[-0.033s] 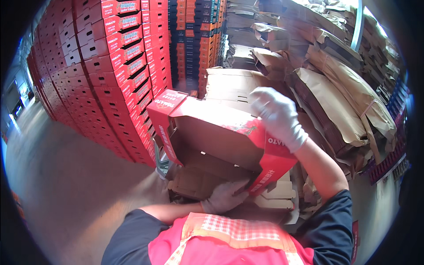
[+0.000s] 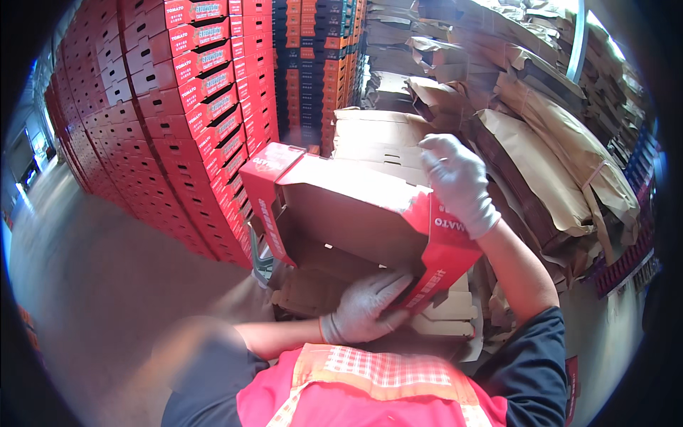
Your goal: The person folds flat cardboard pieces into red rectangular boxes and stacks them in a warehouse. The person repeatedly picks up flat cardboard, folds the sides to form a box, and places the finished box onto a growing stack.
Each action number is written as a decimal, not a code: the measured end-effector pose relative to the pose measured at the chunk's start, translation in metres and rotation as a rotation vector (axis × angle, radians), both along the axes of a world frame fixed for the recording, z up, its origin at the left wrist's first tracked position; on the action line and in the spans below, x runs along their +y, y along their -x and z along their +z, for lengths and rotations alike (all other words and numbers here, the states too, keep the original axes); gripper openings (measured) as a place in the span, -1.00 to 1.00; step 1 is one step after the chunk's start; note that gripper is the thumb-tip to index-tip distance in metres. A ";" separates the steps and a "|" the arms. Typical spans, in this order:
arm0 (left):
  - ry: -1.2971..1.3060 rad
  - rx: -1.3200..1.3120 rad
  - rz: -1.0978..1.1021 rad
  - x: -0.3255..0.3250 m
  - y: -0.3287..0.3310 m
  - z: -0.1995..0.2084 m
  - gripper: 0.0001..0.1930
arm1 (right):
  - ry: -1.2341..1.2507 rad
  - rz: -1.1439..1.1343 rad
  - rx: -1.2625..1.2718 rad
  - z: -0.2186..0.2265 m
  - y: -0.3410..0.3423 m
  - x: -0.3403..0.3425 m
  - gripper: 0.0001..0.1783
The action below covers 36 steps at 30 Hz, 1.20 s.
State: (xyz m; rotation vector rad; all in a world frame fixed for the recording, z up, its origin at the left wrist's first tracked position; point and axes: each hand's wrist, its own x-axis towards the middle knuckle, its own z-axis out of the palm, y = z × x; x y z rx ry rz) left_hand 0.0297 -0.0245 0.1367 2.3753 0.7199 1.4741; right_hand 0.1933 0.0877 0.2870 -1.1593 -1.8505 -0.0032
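A red cardboard box with a bare brown inside is in front of me, its open side tilted toward me. White printing runs along its red ends. My left hand, in a pale glove, grips the near edge of the right end, fingers long against the inner side. My right hand, gloved too, is at the far right corner with curled fingers against the outside of that end; its palm side is hidden. Under the box lie flat brown cardboard sheets, partly covered by it.
A tall stack of red boxes rises at the left. Dark and orange crates are piled behind. Bundles of folded brown cardboard fill the right side. Grey floor runs along the left.
My right hand has moved slightly to the right along the box's corner. My left hand has come up and right, further onto the right end. The box has shifted very slightly.
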 end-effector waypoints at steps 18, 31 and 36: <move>0.043 0.733 0.162 0.112 -0.002 0.130 -0.01 | -0.040 0.138 -0.782 0.018 -0.064 0.010 -0.59; 0.184 -0.340 -0.162 0.120 0.023 0.098 -0.21 | 0.202 0.244 -0.532 -0.008 0.004 0.012 -0.51; -0.007 -0.208 -0.015 0.106 0.071 0.069 -0.64 | 0.298 0.273 -0.439 -0.002 0.016 0.006 -0.25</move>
